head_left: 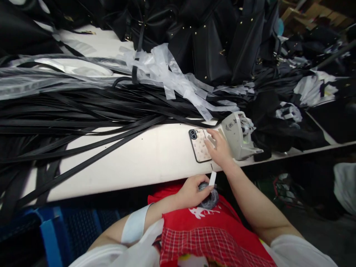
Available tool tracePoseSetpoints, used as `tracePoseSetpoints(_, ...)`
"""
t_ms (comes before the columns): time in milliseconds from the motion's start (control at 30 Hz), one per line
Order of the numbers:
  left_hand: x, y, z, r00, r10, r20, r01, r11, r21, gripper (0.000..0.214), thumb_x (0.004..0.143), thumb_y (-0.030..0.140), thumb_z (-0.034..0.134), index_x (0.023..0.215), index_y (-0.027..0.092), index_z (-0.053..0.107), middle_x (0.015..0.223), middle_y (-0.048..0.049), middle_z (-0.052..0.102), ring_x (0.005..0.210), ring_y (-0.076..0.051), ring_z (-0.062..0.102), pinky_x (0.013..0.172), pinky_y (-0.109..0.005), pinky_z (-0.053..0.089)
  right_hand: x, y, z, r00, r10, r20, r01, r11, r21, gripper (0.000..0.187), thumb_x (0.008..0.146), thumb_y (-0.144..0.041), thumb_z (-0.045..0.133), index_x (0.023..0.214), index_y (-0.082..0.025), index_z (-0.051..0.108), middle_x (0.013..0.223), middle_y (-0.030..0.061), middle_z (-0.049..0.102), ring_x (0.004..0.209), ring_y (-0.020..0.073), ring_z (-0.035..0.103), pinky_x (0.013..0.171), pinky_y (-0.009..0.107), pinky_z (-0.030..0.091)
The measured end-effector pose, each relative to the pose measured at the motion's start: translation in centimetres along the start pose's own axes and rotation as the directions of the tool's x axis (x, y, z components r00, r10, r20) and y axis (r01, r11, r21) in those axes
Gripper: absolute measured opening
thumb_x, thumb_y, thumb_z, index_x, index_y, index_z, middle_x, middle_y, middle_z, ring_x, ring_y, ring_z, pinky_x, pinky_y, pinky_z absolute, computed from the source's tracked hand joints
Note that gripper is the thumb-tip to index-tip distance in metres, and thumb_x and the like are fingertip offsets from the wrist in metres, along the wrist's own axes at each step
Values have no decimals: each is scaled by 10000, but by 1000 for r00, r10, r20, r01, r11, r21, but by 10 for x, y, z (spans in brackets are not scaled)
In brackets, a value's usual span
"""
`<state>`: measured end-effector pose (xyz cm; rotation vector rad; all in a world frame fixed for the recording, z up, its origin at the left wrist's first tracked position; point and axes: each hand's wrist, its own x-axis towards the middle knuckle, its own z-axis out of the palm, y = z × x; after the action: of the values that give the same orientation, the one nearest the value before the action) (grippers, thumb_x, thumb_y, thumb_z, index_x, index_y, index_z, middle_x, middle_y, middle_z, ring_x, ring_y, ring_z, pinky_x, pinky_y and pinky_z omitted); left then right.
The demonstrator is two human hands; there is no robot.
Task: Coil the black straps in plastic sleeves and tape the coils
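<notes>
My left hand [191, 192] is closed at the table's front edge, just above the red apron. Between its thumb and fingers a small white strip [213, 178] stands up. A round grey coil [209, 198] lies at the same fingers; whether it is gripped too is unclear. My right hand [221, 149] rests on the table with thumb and forefinger apart, beside a phone [200, 146] lying camera side up in a patterned case. A pale tape dispenser [236, 135] stands right of this hand, and a small greyish piece shows between its fingers.
Long black straps [83, 111] spread across the left of the white table [130, 163]. Crumpled clear plastic strips [172, 74] lie behind the phone, with black bags [211, 48] piled at the back. A blue crate [63, 230] stands below the table at left.
</notes>
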<state>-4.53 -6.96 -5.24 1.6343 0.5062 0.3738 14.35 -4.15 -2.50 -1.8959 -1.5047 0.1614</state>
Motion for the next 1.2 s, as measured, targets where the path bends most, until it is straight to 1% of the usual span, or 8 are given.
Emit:
tracePoseSetpoints(133, -1, 0, 1, 999, 48, 12, -48, 999, 12, 168, 859, 319, 565, 836, 166, 630, 763, -16, 658, 707, -138, 582, 707, -249, 463, -50, -7, -61, 982, 184, -29, -180, 976, 119, 279, 959, -390, 456, 950, -200, 661, 874, 61, 682, 814, 211, 644, 750, 343, 523)
tracePoseSetpoints(233, -1, 0, 3, 989, 132, 65, -135, 991, 28, 151, 857, 307, 562, 843, 167, 616, 785, -29, 654, 716, -140, 581, 710, -260, 466, -94, -6, -82, 931, 326, 165, -351, 923, 155, 392, 978, -435, 418, 795, -197, 670, 744, 50, 663, 695, 192, 628, 655, 306, 501)
tracePoseSetpoints(400, 1, 5, 11, 966, 199, 164, -205, 978, 21, 127, 865, 273, 549, 894, 165, 610, 855, -55, 665, 762, -145, 595, 734, -270, 476, -137, 2, -70, 761, 400, 511, -575, 780, 246, 494, 969, -509, 379, 757, -192, 693, 816, 52, 683, 792, 207, 621, 747, 326, 479)
tracePoseSetpoints(600, -1, 14, 21, 951, 257, 174, -267, 963, 38, 85, 866, 248, 549, 873, 179, 599, 890, -63, 648, 823, -158, 603, 775, -287, 484, -147, 2, -45, 628, 557, 543, -772, 357, 526, 340, 688, -490, 734, 650, -168, 632, 638, -12, 599, 599, 140, 508, 596, 266, 406)
tracePoseSetpoints(733, -3, 16, 26, 978, 207, 36, -209, 972, 103, 74, 849, 245, 575, 856, 180, 611, 1042, -94, 574, 998, -191, 567, 895, -335, 462, -149, -3, -47, 673, 580, 459, -710, 332, 621, 293, 691, -437, 725, 642, -171, 614, 637, -28, 574, 605, 125, 493, 614, 255, 394)
tracePoseSetpoints(933, 0, 19, 33, 995, 3, 99, -11, 997, 79, 139, 876, 299, 555, 802, 183, 570, 811, -16, 570, 781, -142, 544, 743, -273, 459, -154, -8, -59, 777, 512, 368, -629, 596, 499, 242, 788, -384, 631, 675, -171, 654, 655, -6, 617, 628, 150, 527, 630, 273, 419)
tracePoseSetpoints(1067, 0, 21, 37, 997, -37, 63, 32, 997, 66, 177, 852, 313, 578, 743, 176, 562, 740, -5, 580, 716, -137, 536, 686, -259, 437, -155, -8, -68, 786, 477, 393, -616, 657, 435, 250, 819, -372, 599, 696, -170, 682, 682, 14, 659, 670, 173, 567, 663, 289, 443)
tracePoseSetpoints(1200, 0, 22, 38, 1000, -19, 21, 18, 997, 79, 186, 843, 318, 584, 726, 174, 568, 725, -8, 591, 705, -139, 549, 682, -261, 433, -153, -7, -80, 777, 387, 496, -619, 613, 491, 274, 835, -388, 571, 809, -163, 724, 760, 36, 693, 730, 193, 602, 694, 302, 469)
